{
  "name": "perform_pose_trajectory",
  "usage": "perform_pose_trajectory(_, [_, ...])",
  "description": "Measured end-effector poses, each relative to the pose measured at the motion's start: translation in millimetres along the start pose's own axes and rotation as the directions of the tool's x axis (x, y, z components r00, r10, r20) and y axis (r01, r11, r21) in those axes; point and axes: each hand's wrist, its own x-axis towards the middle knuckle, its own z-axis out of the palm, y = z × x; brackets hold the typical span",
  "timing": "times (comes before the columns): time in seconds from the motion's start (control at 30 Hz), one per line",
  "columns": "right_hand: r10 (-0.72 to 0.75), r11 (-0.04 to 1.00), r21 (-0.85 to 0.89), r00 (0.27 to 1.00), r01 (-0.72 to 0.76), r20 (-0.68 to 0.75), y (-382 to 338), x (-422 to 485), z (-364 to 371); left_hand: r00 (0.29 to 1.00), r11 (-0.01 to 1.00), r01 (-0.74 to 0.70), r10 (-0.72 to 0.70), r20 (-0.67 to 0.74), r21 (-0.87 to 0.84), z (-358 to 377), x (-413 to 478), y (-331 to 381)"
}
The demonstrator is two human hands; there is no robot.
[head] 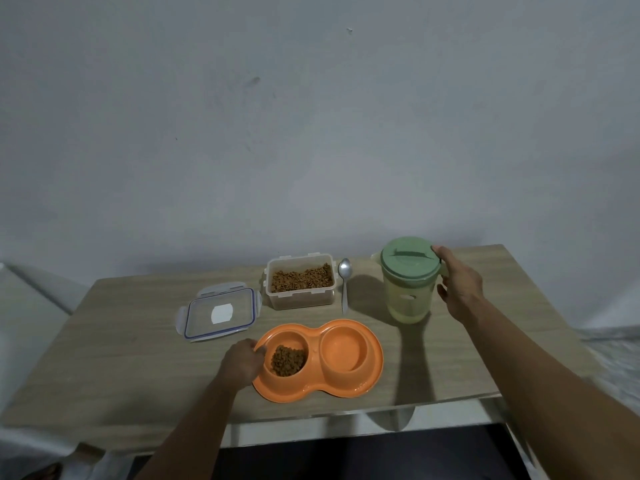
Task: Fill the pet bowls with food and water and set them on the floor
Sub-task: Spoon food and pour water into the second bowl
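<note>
An orange double pet bowl sits near the table's front edge. Its left cup holds brown kibble; its right cup holds no kibble, and I cannot tell whether it holds any water. My left hand grips the bowl's left rim, thumb over the edge. A green-lidded, pale yellow pitcher stands at the back right. My right hand is at its handle side, thumb on the lid's edge and fingers curled round the handle. An uncovered clear container of kibble stands behind the bowl.
A metal spoon lies between the container and the pitcher. The container's clear lid lies flat at the left. The wooden table stands against a grey wall. A dark floor area shows below the front edge.
</note>
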Motion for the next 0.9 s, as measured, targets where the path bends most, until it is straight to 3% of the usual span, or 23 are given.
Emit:
perform_pose_trajectory(0.4, [-0.143, 0.949, -0.239, 0.956, 0.206, 0.256, -38.4, -22.8, 16.6, 1.0, 0.999, -0.001, 0.001, -0.002, -0.053, 0.6, -2.3, -3.0])
perform_pose_trajectory(0.63, [-0.191, 0.775, -0.468, 0.863, 0.425, 0.468, -40.3, -50.4, 35.7, 0.999, 0.996, 0.035, -0.034, 0.009, -0.084, 0.3, 5.7, -17.2])
perform_pose_trajectory(0.9, [-0.214, 0.566, -0.618, 0.822, 0.545, 0.528, -38.2, -77.6, 53.4, 1.0, 0.996, 0.026, -0.026, -0.001, -0.085, 1.2, 2.8, -18.6])
